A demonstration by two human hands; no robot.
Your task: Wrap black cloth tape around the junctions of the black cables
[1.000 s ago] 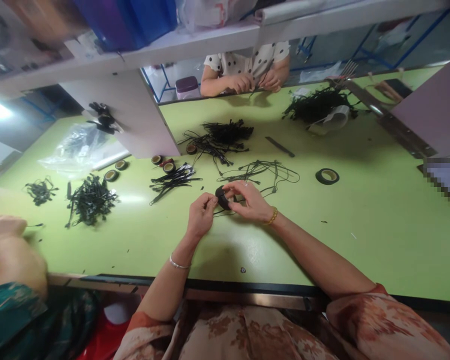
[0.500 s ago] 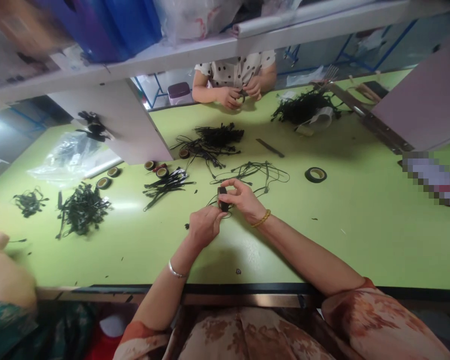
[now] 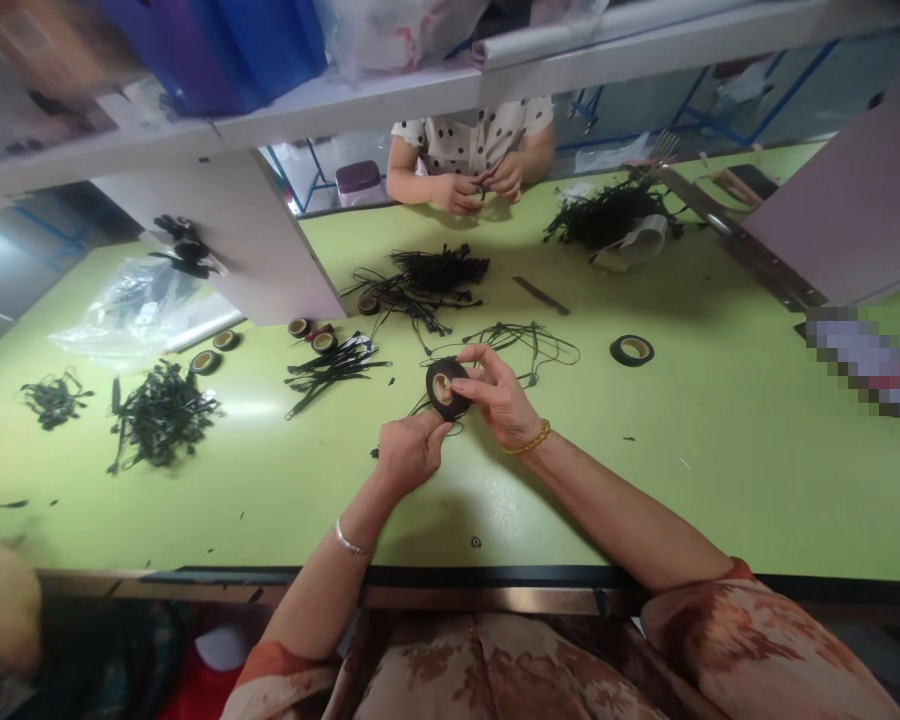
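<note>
My right hand [image 3: 499, 400] grips a roll of black tape [image 3: 438, 384], its pale core facing me, with the thumb at the core and fingers over the rim. Just below the roll, my left hand [image 3: 411, 452] is closed on a thin black cable [image 3: 456, 428]; a short end of it shows left of the hand. The left fingertips lie close under the roll, and whether they touch it I cannot tell. Beyond my hands, loose black cables [image 3: 540, 345] spread over the green table [image 3: 585, 470].
Cable bundles [image 3: 166, 415] and tape rolls [image 3: 205, 362] lie to the left. Another tape roll [image 3: 632, 350] lies on the right, with a flat strip [image 3: 540, 295] farther back. Opposite, a person in dotted sleeves [image 3: 469, 150] handles a small dark ring. An overhead shelf [image 3: 390, 108] crosses the view.
My right hand has turned the tape roll from edge-on to face-on, so its core shows. My left hand has barely moved. The co-worker's arm at far left has drawn back toward the edge.
</note>
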